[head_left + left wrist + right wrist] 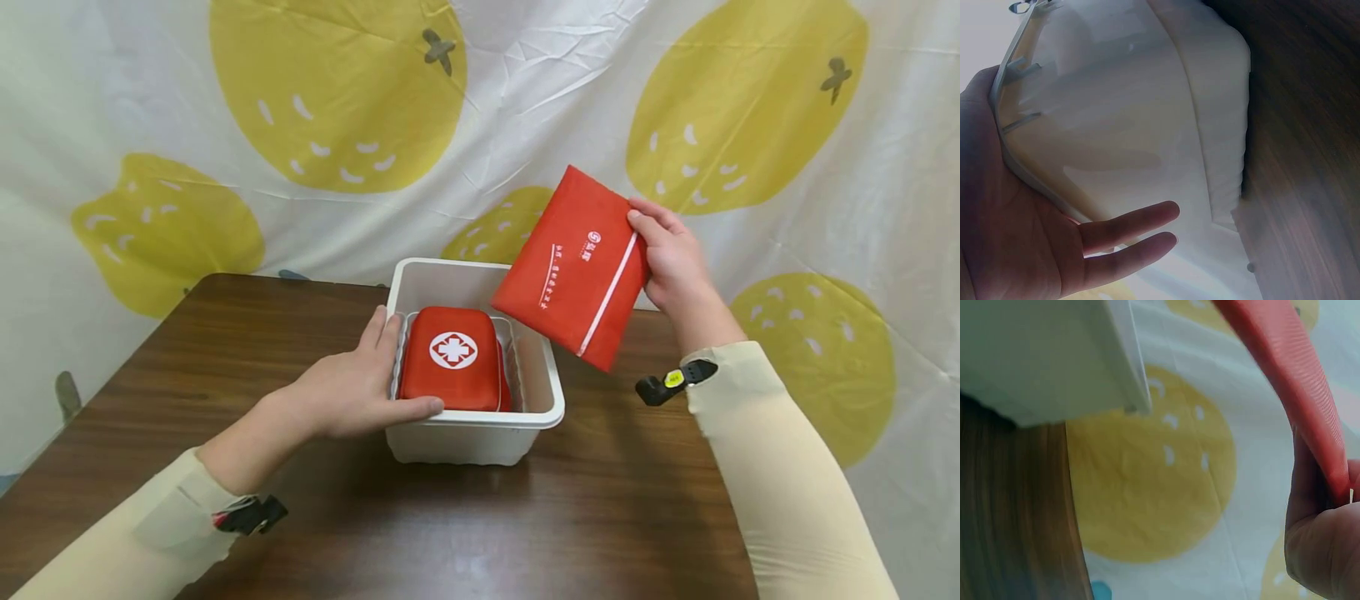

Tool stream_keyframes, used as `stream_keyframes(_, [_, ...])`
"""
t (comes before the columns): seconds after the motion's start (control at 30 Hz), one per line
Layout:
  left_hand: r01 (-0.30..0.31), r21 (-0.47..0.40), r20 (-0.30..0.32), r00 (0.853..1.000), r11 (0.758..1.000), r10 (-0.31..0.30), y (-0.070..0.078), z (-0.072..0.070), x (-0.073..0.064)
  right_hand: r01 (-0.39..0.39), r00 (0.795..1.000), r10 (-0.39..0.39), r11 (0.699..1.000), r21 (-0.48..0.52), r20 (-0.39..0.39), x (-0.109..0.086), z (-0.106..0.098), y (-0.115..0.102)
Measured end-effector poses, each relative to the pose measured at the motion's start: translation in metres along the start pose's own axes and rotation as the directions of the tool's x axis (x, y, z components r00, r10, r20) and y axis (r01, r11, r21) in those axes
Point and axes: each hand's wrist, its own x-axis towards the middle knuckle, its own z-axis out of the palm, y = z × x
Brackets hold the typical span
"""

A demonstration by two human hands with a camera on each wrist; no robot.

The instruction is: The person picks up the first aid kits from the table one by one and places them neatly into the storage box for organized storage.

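My right hand (675, 254) pinches a flat red fabric pouch (573, 267) by its right edge, thumb on the printed face. The pouch hangs tilted above the right side of a white plastic bin (551, 392). Seen from the right wrist, the pouch (1300, 387) is thin and edge-on, between thumb and fingers. My left hand (352, 379) rests on the bin's left front corner with its thumb along the front rim. In the left wrist view, two straight fingers (1132, 228) reach along the outer wall. A red first-aid case (450, 375) with a white cross emblem lies inside the bin.
The bin stands on a dark wooden table (322, 517). Beside the red case, a clear wavy-edged plastic piece (512, 354) shows within the bin. Close behind the table hangs a white curtain (525, 100) printed with large yellow fruit.
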Motion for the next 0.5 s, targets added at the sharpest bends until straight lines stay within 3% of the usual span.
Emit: stream_keyframes(0.5, [-0.005, -0.013, 0.018, 1.000, 1.000, 0.005, 0.002, 0.001, 0.001, -0.033, 0.998, 0.039, 0.994, -0.106, 0.053, 0.011, 0.070, 0.015])
